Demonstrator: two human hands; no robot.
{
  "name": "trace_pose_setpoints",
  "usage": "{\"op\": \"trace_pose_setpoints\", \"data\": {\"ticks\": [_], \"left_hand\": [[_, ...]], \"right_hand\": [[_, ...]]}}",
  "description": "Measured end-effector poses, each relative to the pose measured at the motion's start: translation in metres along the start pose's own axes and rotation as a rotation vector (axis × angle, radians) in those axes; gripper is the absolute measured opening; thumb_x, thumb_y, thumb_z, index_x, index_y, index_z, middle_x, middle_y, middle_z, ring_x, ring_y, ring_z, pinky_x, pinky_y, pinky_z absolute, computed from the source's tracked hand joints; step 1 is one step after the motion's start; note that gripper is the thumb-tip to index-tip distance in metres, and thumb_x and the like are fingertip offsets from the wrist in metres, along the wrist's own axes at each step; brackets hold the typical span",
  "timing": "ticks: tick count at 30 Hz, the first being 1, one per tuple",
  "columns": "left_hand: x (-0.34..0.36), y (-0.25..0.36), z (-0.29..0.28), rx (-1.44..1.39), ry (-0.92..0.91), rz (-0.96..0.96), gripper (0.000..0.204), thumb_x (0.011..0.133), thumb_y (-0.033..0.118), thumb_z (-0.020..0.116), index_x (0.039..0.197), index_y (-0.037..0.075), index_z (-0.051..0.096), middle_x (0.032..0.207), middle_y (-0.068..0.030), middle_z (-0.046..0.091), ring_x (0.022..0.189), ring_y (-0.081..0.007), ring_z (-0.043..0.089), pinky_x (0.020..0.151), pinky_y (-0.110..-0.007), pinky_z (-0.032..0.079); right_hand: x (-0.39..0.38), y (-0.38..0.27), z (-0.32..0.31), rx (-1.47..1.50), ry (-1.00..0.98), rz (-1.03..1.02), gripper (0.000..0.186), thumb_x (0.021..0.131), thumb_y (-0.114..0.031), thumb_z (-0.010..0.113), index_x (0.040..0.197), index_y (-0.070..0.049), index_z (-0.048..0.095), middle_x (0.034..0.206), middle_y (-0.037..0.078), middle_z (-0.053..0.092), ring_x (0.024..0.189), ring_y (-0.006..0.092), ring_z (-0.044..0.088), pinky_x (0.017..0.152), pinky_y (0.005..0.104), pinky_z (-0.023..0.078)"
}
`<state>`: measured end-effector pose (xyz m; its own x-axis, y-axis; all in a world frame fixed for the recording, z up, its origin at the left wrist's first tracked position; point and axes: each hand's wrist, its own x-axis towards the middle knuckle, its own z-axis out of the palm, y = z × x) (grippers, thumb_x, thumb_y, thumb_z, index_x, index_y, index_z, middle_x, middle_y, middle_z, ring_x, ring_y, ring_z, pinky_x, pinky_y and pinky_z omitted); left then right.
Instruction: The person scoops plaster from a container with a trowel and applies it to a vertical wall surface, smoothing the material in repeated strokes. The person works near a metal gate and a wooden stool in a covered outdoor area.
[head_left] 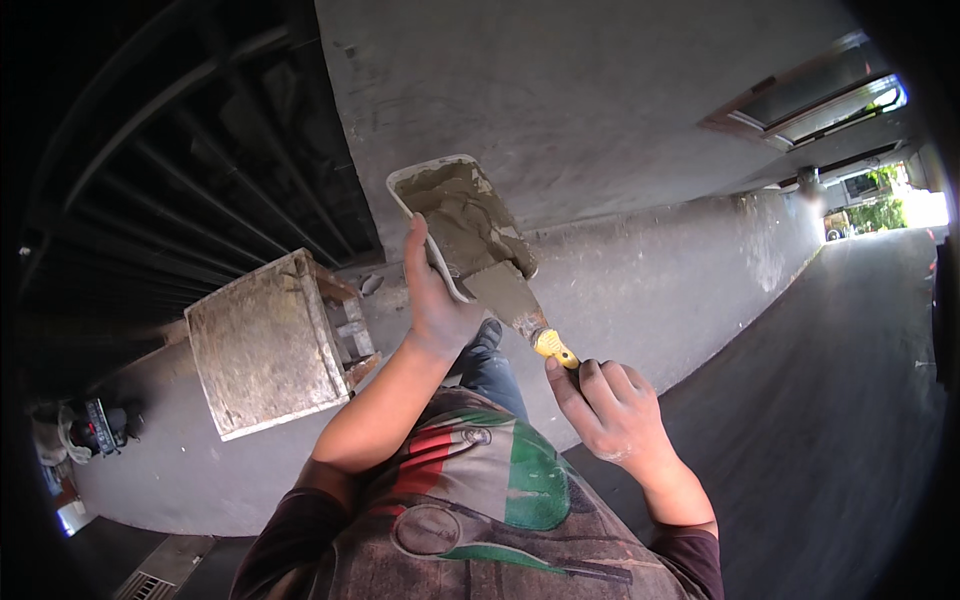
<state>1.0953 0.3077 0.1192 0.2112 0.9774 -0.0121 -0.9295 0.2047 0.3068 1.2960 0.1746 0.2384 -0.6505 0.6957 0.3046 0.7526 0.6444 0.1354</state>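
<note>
My left hand (pixel 432 300) grips the near edge of a white rectangular tray (pixel 402 190) loaded with wet grey mortar (pixel 462 215), held up in front of the grey plastered wall (pixel 560 90). My right hand (pixel 610 405) is closed around the yellow handle of a putty knife (pixel 553 346). Its flat metal blade (pixel 505 290) rests against the mortar at the tray's lower end.
A dirty, mortar-stained wooden stool (pixel 265 345) stands to my left by the wall's base. A dark metal gate (pixel 190 170) fills the upper left. A dark paved lane (pixel 850 400) runs off to the right toward daylight. A window (pixel 810 95) sits in the wall further along.
</note>
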Motion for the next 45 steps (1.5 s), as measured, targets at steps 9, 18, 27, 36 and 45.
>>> {"op": "trace_pose_setpoints", "data": {"ticks": [9,18,27,36,45], "left_hand": [[0.006,0.004,-0.004,-0.164,-0.014,0.0,0.059,0.115,0.056,0.051,0.153,0.011,0.059,0.145,-0.0084,0.067,0.136,-0.0257,0.064,0.114,-0.046,0.052],[0.002,-0.015,-0.013,-0.156,-0.045,0.048,0.061,0.115,0.058,0.048,0.154,0.012,0.058,0.149,-0.0072,0.066,0.137,-0.0249,0.062,0.116,-0.047,0.05],[0.005,0.009,-0.006,0.016,0.08,0.104,0.063,0.11,0.062,0.056,0.149,0.013,0.062,0.142,-0.0045,0.068,0.132,-0.0242,0.064,0.115,-0.045,0.049],[-0.002,-0.001,-0.027,-0.032,-0.048,0.082,0.062,0.117,0.058,0.044,0.157,0.013,0.055,0.152,-0.0058,0.063,0.141,-0.0244,0.06,0.122,-0.045,0.044],[-0.016,-0.005,-0.006,-0.107,-0.023,0.069,0.058,0.116,0.055,0.048,0.152,0.012,0.06,0.145,-0.0062,0.069,0.134,-0.025,0.065,0.117,-0.045,0.049]], "right_hand": [[-0.024,0.015,-0.029,-0.009,0.009,0.051,0.054,0.077,-0.009,0.082,0.131,-0.01,0.079,0.098,0.007,0.063,0.077,0.0175,0.063,0.064,0.0307,0.054],[-0.009,-0.026,0.074,0.956,0.336,0.939,0.036,0.106,-0.009,0.071,0.141,0.002,0.074,0.115,0.017,0.077,0.092,0.0212,0.072,0.085,0.0332,0.056],[-0.047,-0.044,0.069,1.13,0.309,1.014,0.035,0.111,-0.011,0.066,0.14,0.005,0.074,0.081,0.0,0.066,0.058,0.0041,0.052,0.052,0.0234,0.041],[-0.019,-0.004,0.033,0.778,0.302,0.859,0.037,0.105,-0.009,0.073,0.14,0.003,0.074,0.087,0.006,0.067,0.07,0.012,0.058,0.064,0.0271,0.046],[0.001,0.003,0.034,0.238,0.064,0.402,0.07,0.085,0.006,0.071,0.153,-0.009,0.069,0.114,0.016,0.064,0.093,0.0302,0.069,0.076,0.0412,0.061]]}}
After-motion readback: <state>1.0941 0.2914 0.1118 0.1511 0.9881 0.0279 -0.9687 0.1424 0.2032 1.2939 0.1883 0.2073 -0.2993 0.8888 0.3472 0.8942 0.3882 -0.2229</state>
